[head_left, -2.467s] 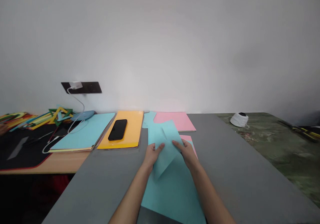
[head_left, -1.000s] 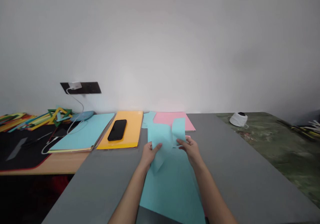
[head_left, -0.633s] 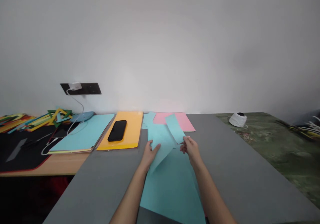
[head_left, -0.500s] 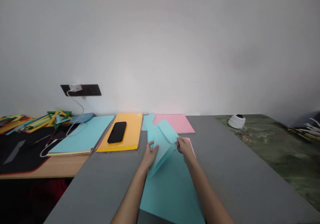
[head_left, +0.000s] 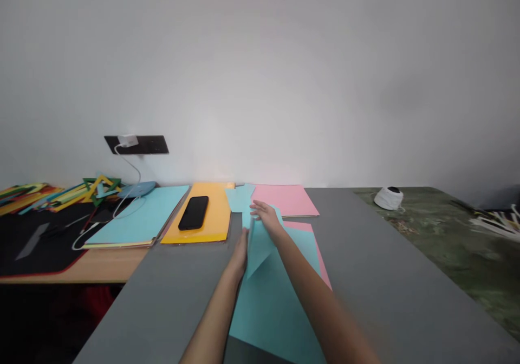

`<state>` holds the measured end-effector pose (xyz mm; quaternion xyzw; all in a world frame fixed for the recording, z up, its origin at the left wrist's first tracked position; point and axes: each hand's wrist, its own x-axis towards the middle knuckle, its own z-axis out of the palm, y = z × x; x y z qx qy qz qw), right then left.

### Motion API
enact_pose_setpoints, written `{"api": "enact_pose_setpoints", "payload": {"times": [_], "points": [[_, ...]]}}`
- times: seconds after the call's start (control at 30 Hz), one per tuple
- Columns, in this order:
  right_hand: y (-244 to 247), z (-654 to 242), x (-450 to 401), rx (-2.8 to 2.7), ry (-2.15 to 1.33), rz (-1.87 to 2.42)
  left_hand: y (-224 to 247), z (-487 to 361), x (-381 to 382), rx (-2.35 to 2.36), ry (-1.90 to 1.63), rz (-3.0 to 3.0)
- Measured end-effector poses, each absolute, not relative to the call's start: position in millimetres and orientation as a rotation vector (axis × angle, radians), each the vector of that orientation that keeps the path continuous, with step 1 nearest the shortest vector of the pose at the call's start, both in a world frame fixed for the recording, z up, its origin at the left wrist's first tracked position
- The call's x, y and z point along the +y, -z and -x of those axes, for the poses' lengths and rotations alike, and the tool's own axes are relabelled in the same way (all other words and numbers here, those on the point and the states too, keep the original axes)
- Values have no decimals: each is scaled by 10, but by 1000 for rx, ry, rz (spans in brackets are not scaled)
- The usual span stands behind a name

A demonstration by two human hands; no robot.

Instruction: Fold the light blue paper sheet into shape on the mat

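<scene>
A folded light-blue paper (head_left: 260, 247) stands raised between my two hands, above a large blue sheet (head_left: 272, 310) lying over a pink one (head_left: 323, 266). My left hand (head_left: 241, 253) is closed along the folded paper's left edge, its fingers partly hidden behind it. Over the paper's top, my right hand (head_left: 266, 216) has its fingers apart and reaching left, the palm against the paper. Behind them, a smaller blue piece (head_left: 239, 198) lies beside a pink stack (head_left: 286, 199).
A black phone (head_left: 194, 213) rests on a yellow pack (head_left: 219, 223) at left, near a blue paper stack (head_left: 138, 218). Farther left are colored strips (head_left: 28, 197) and a plugged-in charger (head_left: 128, 141). A white thread spool (head_left: 389, 197) sits right.
My right hand has moved left, from the paper's right corner to over its top, and its fingers have spread. The folded paper has turned more upright and narrower in view.
</scene>
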<state>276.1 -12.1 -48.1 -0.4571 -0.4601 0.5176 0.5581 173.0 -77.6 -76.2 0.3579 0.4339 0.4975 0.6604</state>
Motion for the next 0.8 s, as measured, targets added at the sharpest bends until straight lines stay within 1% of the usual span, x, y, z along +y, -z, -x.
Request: {"api": "enact_pose_setpoints", "payload": {"times": [0.1,0.23,0.33,0.4,0.5,0.6,0.67,0.8], "points": [[563,-2869,-187,-1206,-948,1119,698,-1742,-796,927,-1078,-603],[655,-3018,-361,-1237,-716,1257,651,-1750,-790,873,-1107,-501],[731,-3130,-553,-1318,-450,1438,696,-1767,-789,909,-1121,-604],[796,-3206,-676,-1355,-370,1575,753,-1789,-796,1012,-1170,-785],[910,-3313,-800,-1349,-346,1783,825,-1824,-802,1162,-1259,-1074],[997,-3390,-840,-1309,-346,1848,827,-1829,-801,1200,-1320,-1168],[1007,-3419,-841,-1297,-385,1777,789,-1812,-804,1203,-1334,-1130],[917,-3446,-860,-1296,-625,1484,688,-1782,-838,1164,-1283,-1115]]}}
